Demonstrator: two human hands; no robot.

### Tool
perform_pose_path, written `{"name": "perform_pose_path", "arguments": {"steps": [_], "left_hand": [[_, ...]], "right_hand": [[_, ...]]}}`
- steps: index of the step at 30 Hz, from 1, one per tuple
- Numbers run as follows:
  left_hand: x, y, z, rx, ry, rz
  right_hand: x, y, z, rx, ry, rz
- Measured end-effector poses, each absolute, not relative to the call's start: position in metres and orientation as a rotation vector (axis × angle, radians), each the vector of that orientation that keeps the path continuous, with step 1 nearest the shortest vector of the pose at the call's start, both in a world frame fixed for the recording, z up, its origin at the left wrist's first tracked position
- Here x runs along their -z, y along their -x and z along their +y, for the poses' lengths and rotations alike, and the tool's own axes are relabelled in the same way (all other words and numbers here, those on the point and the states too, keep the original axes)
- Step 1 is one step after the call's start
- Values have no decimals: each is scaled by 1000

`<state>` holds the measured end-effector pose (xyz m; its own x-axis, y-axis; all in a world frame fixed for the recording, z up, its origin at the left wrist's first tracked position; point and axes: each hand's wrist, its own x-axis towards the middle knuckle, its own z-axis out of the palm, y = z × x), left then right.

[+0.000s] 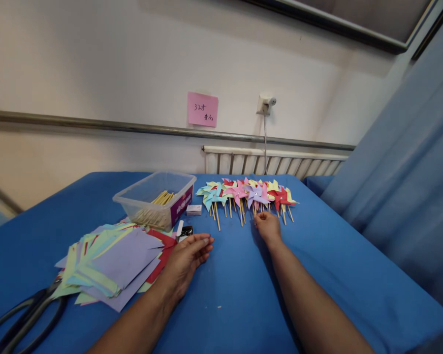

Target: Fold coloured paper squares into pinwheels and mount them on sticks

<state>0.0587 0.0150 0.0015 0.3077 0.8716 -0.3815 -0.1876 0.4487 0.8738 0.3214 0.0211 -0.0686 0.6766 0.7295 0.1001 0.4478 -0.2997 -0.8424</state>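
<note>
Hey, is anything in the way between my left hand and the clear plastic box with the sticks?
Yes. A small black item and a white piece beside it lie on the blue cloth between your left hand and the plastic box, next to the red edge of the paper pile.

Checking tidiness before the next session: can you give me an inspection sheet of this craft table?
Surface: blue cloth-covered table, flat.
Job's things: row of coloured paper pinwheels on wooden sticks at the far side; loose pile of coloured paper squares at left.
Clutter: clear plastic tub of wooden sticks; small white box; black-handled scissors at near left.
Hands: left hand open, resting beside the paper pile; right hand at a pinwheel stick, grip unclear.
Cables: white cable hanging from wall socket.
Surroundings: pink paper note on wall; white radiator; blue curtain at right.
</note>
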Motion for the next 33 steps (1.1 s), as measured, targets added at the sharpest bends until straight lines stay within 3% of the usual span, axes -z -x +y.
{"name": "perform_pose_path", "arguments": {"steps": [33], "left_hand": [[9, -62, 14, -705, -1043, 989]], "right_hand": [[62, -314, 18, -244, 2148, -1084]]}}
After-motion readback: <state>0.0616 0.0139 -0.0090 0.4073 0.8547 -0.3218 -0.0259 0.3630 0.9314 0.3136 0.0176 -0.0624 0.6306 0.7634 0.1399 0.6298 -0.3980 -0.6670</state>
